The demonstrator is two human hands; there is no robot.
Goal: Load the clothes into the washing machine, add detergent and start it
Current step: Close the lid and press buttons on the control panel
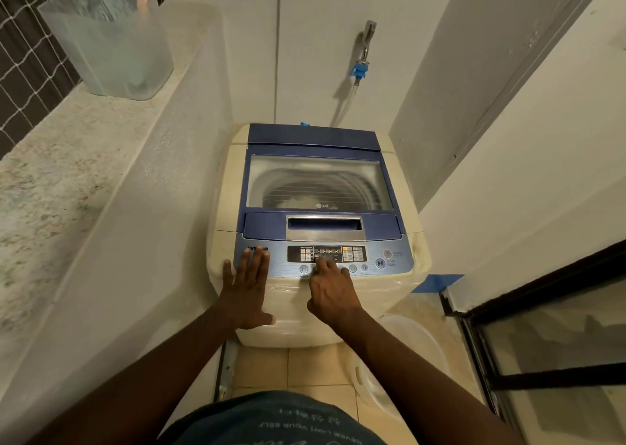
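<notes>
A cream top-loading washing machine [399, 207] with a blue lid stands in front of me. Its lid [318, 143] is closed, and through the window [318, 182] I see the drum with something pale at the bottom. My left hand [249, 283] lies flat and open on the machine's front left corner, fingers spread up to the control panel [393, 258]. My right hand [330, 290] rests at the panel's middle, fingers curled, a fingertip on the row of round buttons. Several small lights glow on the display. No detergent is in view.
A frosted plastic bin [111, 44] stands on the stone ledge [50, 173] at the left. A tap with a blue connector [360, 68] and hose hangs on the back wall. A white basin [410, 360] sits on the tiled floor at the right, beside a dark-framed glass door [548, 360].
</notes>
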